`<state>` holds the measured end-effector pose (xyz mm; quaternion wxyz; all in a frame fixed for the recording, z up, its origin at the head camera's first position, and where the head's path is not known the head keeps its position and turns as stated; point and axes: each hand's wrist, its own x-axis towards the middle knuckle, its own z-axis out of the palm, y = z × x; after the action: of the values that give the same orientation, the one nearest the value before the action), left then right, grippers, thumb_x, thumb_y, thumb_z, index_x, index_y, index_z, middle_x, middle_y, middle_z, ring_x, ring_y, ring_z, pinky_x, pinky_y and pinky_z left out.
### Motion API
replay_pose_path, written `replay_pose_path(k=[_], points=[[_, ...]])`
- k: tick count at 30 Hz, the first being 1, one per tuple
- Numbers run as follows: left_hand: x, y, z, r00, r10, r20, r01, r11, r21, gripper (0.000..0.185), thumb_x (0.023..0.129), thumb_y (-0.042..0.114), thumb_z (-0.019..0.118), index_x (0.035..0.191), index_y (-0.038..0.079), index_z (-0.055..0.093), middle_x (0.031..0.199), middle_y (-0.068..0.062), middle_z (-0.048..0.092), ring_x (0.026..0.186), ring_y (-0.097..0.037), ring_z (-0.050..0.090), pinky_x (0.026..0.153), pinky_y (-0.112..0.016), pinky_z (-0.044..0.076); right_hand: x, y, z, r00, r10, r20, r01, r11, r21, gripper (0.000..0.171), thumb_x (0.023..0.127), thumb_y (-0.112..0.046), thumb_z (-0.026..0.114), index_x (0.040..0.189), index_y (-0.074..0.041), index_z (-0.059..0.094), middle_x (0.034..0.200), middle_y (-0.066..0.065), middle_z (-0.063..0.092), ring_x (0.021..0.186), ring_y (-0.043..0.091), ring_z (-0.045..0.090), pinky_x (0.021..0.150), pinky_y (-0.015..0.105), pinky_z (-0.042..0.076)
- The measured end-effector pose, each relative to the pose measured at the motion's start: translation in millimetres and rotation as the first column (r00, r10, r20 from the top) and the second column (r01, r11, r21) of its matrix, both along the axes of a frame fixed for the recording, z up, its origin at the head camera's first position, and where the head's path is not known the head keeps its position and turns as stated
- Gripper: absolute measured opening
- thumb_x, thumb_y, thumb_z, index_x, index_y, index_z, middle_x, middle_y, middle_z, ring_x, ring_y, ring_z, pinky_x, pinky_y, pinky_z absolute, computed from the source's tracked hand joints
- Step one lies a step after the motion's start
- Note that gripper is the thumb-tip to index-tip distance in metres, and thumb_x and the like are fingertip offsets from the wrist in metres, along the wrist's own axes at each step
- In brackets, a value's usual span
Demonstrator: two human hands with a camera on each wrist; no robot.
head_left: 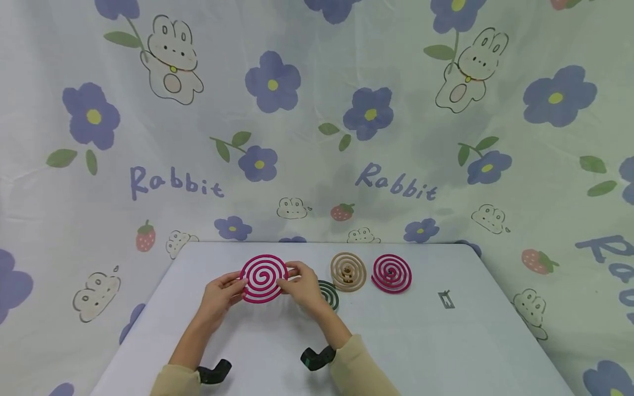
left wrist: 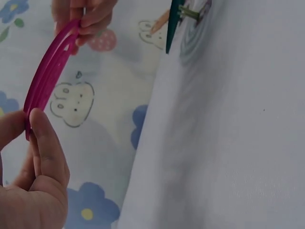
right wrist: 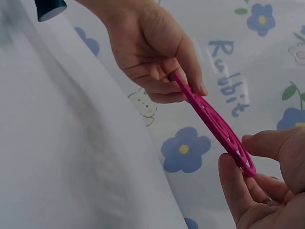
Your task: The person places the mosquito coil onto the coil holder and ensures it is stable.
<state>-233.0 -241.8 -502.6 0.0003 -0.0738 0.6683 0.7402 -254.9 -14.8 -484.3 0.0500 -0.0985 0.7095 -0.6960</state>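
A magenta mosquito coil (head_left: 264, 276) is held up above the white table, its flat spiral face toward the head camera. My left hand (head_left: 218, 300) pinches its left rim between thumb and fingers. On the opposite rim, my right hand (head_left: 304, 289) pinches it the same way. Both wrist views show the coil (left wrist: 50, 71) nearly edge-on and tilted, with fingers on each end. Partly hidden behind my right hand and forearm lies a dark green mosquito coil (head_left: 333, 297). A tan mosquito coil (head_left: 335, 269) sits just beyond it.
Right of the tan coil lies another magenta mosquito coil (head_left: 406, 273), with a small dark spot at its centre. Farther right is a small flat metal stand (head_left: 446, 300). A rabbit-and-flower cloth (head_left: 317, 137) hangs behind the white table (head_left: 421, 352). Black devices (head_left: 317, 358) sit on both wrists.
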Motion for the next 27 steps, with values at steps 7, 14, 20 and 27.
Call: replay_pose_path(k=[7, 14, 20, 27], points=[[6.8, 12.2, 5.7, 1.0, -0.004, 0.011, 0.004, 0.999, 0.035, 0.053, 0.089, 0.02, 0.073, 0.129, -0.007, 0.051, 0.099, -0.007, 0.067, 0.08, -0.015, 0.066, 0.078, -0.028, 0.056, 4.3, 9.1, 5.7, 0.998, -0.028, 0.057, 0.029, 0.999, -0.027, 0.044, 0.084, -0.004, 0.075, 0.124, -0.001, 0.058, 0.092, 0.01, 0.06, 0.071, 0.018, 0.068, 0.063, 0.032, 0.058], [7.9, 27.1, 8.3, 1.0, -0.023, -0.007, 0.023, 0.996, 0.083, 0.052, 0.09, 0.018, 0.072, 0.129, -0.009, 0.05, 0.1, -0.008, 0.068, 0.08, -0.014, 0.065, 0.078, -0.027, 0.056, 5.0, 20.9, 4.9, 0.996, -0.057, 0.074, 0.059, 0.998, -0.024, 0.042, 0.085, -0.009, 0.076, 0.124, -0.004, 0.059, 0.089, 0.01, 0.061, 0.068, 0.018, 0.068, 0.062, 0.032, 0.058], [6.3, 39.0, 7.3, 0.999, -0.033, 0.007, 0.032, 0.992, 0.122, 0.052, 0.089, 0.021, 0.073, 0.129, -0.005, 0.052, 0.105, -0.011, 0.066, 0.083, -0.017, 0.065, 0.079, -0.027, 0.056, 7.7, 29.0, 7.8, 0.993, -0.093, 0.071, 0.095, 0.995, -0.026, 0.04, 0.084, -0.008, 0.076, 0.121, -0.001, 0.06, 0.086, 0.011, 0.061, 0.064, 0.019, 0.066, 0.059, 0.032, 0.058], [7.2, 49.6, 3.8, 0.999, -0.042, 0.02, 0.039, 0.99, 0.139, 0.05, 0.089, 0.021, 0.073, 0.128, -0.003, 0.054, 0.108, -0.014, 0.065, 0.087, -0.02, 0.065, 0.078, -0.029, 0.056, 7.6, 38.4, 2.3, 0.992, -0.085, 0.089, 0.089, 0.995, -0.038, 0.041, 0.084, -0.007, 0.076, 0.121, 0.0, 0.059, 0.083, 0.008, 0.058, 0.058, 0.013, 0.062, 0.055, 0.028, 0.057]])
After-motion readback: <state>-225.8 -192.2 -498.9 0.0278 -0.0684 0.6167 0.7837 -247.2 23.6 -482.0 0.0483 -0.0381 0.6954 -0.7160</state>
